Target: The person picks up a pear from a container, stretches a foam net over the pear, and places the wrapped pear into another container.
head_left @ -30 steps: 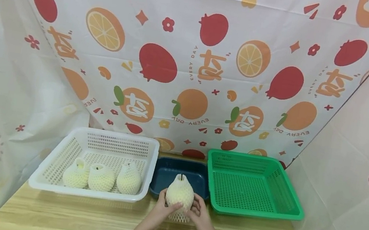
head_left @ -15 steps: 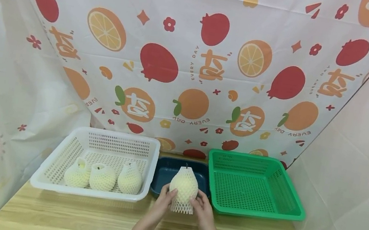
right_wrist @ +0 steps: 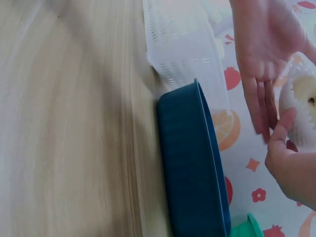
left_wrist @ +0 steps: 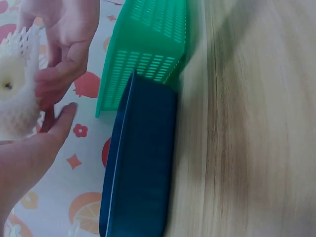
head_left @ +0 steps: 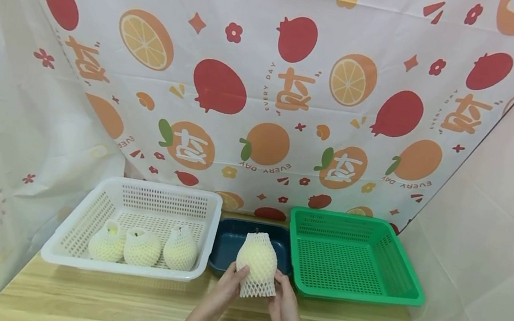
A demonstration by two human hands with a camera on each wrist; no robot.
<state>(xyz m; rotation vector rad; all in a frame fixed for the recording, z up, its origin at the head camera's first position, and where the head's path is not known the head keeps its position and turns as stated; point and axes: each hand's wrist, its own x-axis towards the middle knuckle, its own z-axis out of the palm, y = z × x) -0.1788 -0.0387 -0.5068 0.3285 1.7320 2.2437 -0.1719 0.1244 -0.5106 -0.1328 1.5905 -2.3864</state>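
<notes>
A pale yellow pear (head_left: 257, 259) in a white foam net is held up in front of the dark blue tray, between both hands. My left hand (head_left: 223, 292) grips its left side, thumb on the front of the net. On the other side my right hand (head_left: 283, 305) holds it near the flared lower edge of the net. Both wrist views look at the bottom of the pear (left_wrist: 7, 86), bare inside the net's open end. The right thumb (right_wrist: 285, 126) lies against the net in the right wrist view. Fingers behind the fruit are partly hidden in the head view.
A white basket (head_left: 118, 269) at left holds three more netted pears (head_left: 142, 248). The dark blue tray (head_left: 224, 248) stands between it and a green basket (head_left: 356, 298) on the wooden table (head_left: 122, 307). A fruit-print cloth (head_left: 234, 179) hangs behind.
The pear has risen slightly and tilted, showing more of the net's open lower edge. My right hand has shifted down its side to that edge. Baskets and tray stay put.
</notes>
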